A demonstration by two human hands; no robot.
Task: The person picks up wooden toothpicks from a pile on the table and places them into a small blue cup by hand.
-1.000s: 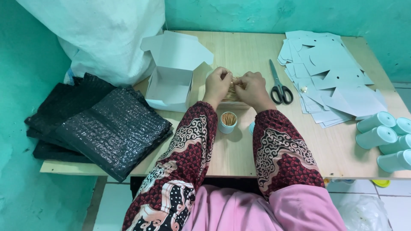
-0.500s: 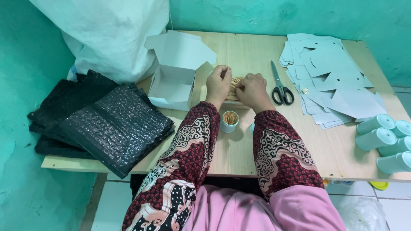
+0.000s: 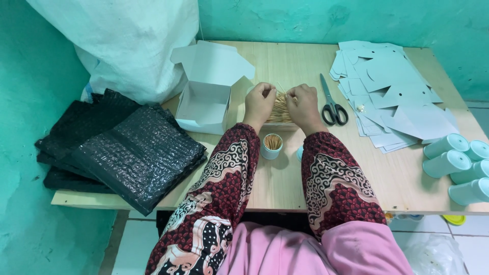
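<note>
My left hand (image 3: 260, 101) and my right hand (image 3: 303, 103) are close together over a loose pile of thin wooden sticks (image 3: 280, 108) on the wooden table (image 3: 285, 173). Both hands have fingers pinched on sticks from the pile. Just in front of my wrists stands a small pale teal cup (image 3: 271, 146) filled with upright sticks. A second small teal piece (image 3: 299, 153) is mostly hidden behind my right sleeve.
An open white cardboard box (image 3: 202, 104) stands left of my hands. Black-handled scissors (image 3: 333, 109) lie to the right, beside a heap of flat pale blue card cut-outs (image 3: 392, 91). Several teal tubes (image 3: 448, 162) lie at the right edge. Black bubble bags (image 3: 122, 147) are stacked left, below a white sack (image 3: 127, 46).
My hands have stayed over the stick pile, with only small finger movements. The view has shifted slightly.
</note>
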